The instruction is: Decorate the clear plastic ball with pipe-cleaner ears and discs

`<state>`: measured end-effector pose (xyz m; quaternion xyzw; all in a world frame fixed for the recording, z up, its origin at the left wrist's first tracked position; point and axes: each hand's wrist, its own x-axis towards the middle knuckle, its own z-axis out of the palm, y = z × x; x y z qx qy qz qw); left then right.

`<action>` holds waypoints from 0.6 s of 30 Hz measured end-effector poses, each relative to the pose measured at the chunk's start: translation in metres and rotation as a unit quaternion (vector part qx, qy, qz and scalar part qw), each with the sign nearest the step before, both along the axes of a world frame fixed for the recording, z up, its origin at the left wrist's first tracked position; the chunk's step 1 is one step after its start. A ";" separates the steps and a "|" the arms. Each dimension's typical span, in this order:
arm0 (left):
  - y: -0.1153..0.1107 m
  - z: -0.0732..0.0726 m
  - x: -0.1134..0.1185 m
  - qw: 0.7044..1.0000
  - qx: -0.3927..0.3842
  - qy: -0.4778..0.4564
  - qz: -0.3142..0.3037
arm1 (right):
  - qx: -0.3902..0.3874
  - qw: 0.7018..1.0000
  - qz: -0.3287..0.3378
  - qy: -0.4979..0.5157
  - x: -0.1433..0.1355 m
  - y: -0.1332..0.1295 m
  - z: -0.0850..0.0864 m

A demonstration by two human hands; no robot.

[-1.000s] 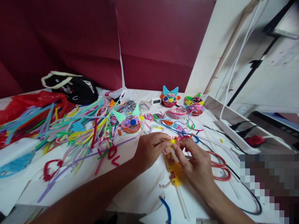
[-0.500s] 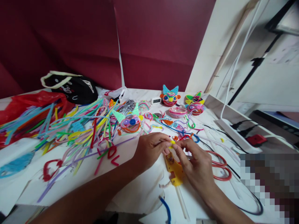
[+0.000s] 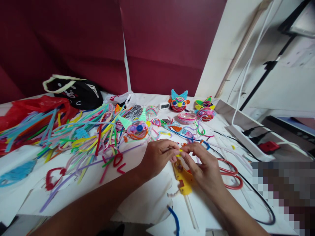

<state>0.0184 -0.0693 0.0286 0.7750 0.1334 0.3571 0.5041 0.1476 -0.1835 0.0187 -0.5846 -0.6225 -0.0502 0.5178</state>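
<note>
My left hand (image 3: 159, 155) and my right hand (image 3: 201, 162) meet at the centre, fingertips pinched on a small yellow piece (image 3: 180, 152) between them. Fingers cover most of that piece. Just below them lies a yellow glue gun (image 3: 185, 183) with a clear stick (image 3: 191, 211) coming out of its near end. Red-handled scissors (image 3: 232, 182) rest right of my right hand, their blades hidden by it. Ahead of my hands is a pipe-cleaner face (image 3: 137, 129) with green ears and a blue nose.
Piled pipe cleaners (image 3: 91, 137) cover the left side, near a red bag (image 3: 44, 106) and a black bag (image 3: 78, 95). Finished faces (image 3: 179, 101) and a small clock (image 3: 164, 106) stand at the back. A power strip (image 3: 251, 144) with cables lies at right; a blue pipe cleaner (image 3: 174, 219) lies in front.
My right hand's fingers have shifted slightly up and left around the yellow piece. My left hand has barely moved.
</note>
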 end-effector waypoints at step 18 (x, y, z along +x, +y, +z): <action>-0.002 -0.005 0.006 0.979 -0.196 0.019 -0.048 | -0.118 0.927 -0.006 0.355 -0.002 0.005 -0.001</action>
